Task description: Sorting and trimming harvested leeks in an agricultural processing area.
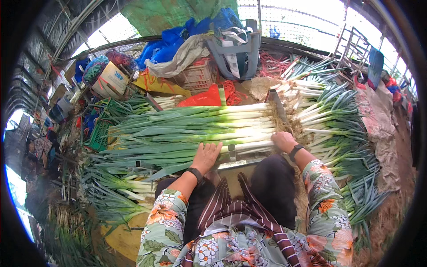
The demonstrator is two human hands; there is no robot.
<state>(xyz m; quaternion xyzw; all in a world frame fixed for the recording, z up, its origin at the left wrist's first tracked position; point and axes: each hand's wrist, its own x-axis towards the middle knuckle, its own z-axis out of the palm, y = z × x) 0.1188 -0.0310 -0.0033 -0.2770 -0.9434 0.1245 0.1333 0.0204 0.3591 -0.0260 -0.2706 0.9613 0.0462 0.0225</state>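
Note:
A thick layer of leeks or large green onions [186, 133] lies side by side across a metal frame before me, leaves to the left, white stems to the right. My left hand [206, 156] rests on the near stalks where the green turns pale, fingers spread. At the root end, my right hand [284, 141] is on the white stem nearest me, fingers bent; whether it grips the stem is hard to tell. A metal upright [279, 108] stands by the roots [278, 116]. Shorter metal posts [232, 152] rise at the near and far sides.
More leeks are heaped on the right [337, 133] and at the lower left [123, 197]. Beyond the frame are red plastic ties [233, 93], a pinkish crate [196, 76] and a grey basket [230, 50]. A green crate [99, 133] stands left. A person [43, 147] is at the far left.

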